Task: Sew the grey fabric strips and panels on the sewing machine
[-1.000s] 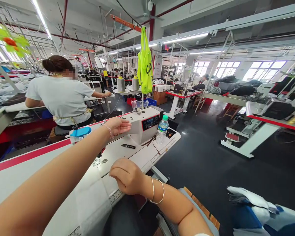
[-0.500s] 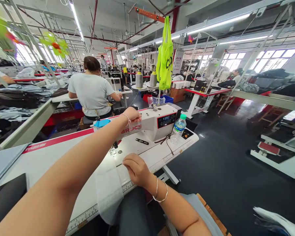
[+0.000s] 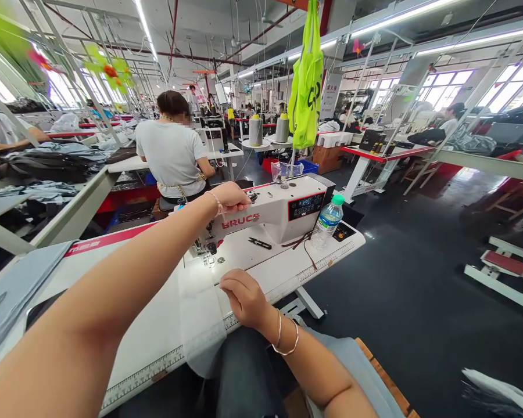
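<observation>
My left hand (image 3: 230, 197) reaches over the arm of a white sewing machine (image 3: 261, 217). Its fingers are pinched together by a small metal part on top; whatever lies between them is too small to name. Close to the table's front edge is my right hand (image 3: 244, 299), fingers curled with thumb and fingertips together; its grip is hidden. Below and left of it, a thin whitish translucent sheet (image 3: 203, 328) drapes over the edge. The needle area (image 3: 210, 255) is lit, between both hands. Black thread snips (image 3: 260, 243) lie on the machine bed.
A water bottle (image 3: 328, 223) with a green cap stands right of the machine, beside dark cords (image 3: 309, 252). Grey-blue fabric (image 3: 30, 273) covers the table's left. Two thread cones (image 3: 255, 130) stand behind. A co-worker (image 3: 172, 151) sits ahead, back turned.
The view has swung left, so the scene sits further right. Along the machine arm, my left hand has shifted slightly left. My right hand stays curled near the edge, slightly farther from the needle area.
</observation>
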Available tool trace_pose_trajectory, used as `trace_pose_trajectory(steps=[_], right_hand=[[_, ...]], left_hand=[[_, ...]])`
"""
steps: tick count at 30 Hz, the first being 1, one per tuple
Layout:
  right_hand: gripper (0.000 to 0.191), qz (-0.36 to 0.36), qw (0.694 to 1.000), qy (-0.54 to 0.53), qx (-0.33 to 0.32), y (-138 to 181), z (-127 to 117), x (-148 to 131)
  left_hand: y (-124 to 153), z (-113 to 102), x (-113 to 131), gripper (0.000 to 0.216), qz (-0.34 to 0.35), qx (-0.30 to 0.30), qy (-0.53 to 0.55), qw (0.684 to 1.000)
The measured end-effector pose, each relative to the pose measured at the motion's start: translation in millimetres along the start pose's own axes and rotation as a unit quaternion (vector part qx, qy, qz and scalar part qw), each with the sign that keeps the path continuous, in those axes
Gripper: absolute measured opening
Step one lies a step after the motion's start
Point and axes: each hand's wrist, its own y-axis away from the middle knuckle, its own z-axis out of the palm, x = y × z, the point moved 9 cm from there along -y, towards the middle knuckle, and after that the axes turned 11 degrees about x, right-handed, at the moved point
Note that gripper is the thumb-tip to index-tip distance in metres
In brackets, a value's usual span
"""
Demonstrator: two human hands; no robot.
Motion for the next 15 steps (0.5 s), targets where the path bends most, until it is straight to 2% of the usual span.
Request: trace_pose_trajectory(steps=[3,8,11,15], right_hand=[[0.023,-0.017,1.000,-0.021,-0.007,6,3,-20],[0.021,-0.045,0.998,-0.053,-0.009,10,10,-42],[0.020,-0.041,0.998,-0.055,-0.007,10,12,-42],[0.020,-0.025,0.998,-0.052,-0.017,12,11,-43]], left_hand=[[13,-4,-16,0.021,-0.029,-0.031,0.062,0.997],[19,-2,-37,0.003,-0.073,-0.060,0.118,0.989],[14,4,-31,0.006,-0.079,-0.056,0.138,0.986],[2,17,-10,0.005,-0.065,-0.056,0.126,0.988]])
